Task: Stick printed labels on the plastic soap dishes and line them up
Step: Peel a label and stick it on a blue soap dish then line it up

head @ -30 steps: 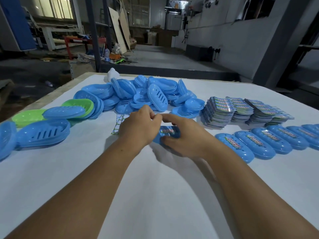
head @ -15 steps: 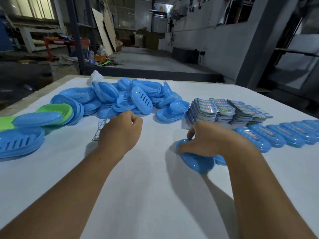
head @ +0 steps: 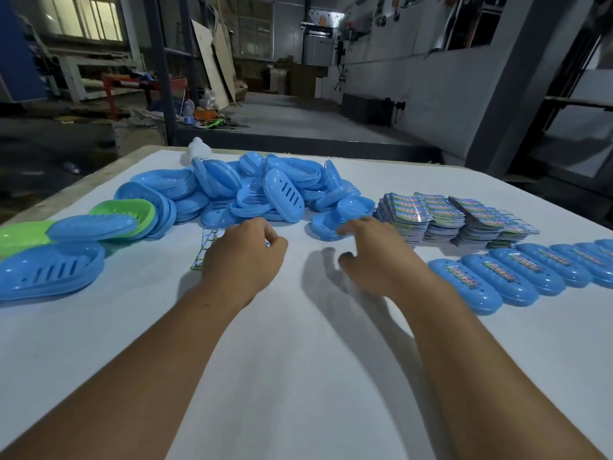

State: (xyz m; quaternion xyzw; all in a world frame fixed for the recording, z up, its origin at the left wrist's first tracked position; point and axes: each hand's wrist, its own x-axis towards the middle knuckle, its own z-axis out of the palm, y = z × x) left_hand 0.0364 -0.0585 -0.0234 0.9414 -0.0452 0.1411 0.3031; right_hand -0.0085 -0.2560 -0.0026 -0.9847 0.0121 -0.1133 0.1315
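A row of blue soap dishes, each turned bottom-up with a colourful printed label stuck along its back, runs from the right of centre out to the right edge of the frame, the dishes lying side by side and touching. Just behind that row, toward the upper right, sit fanned stacks of loose labels. A heap of unlabelled blue dishes fills the upper centre of the white counter, with one slotted dish propped on its edge in the middle of the heap. At the left edge are more blue dishes stacked together, and green dishes among them. The right hand hovers over the counter in the centre right, fingers apart and loosely bent, holding nothing, its fingertips near a blue dish at the front edge of the heap. The left hand is in the centre of the frame with its fingers curled in; whether they pinch anything cannot be told. Partly under that hand lies a strip of printed paper, flat on the counter. Both forearms reach in from the bottom of the frame. Beyond the counter is a dim workshop with a concrete floor.
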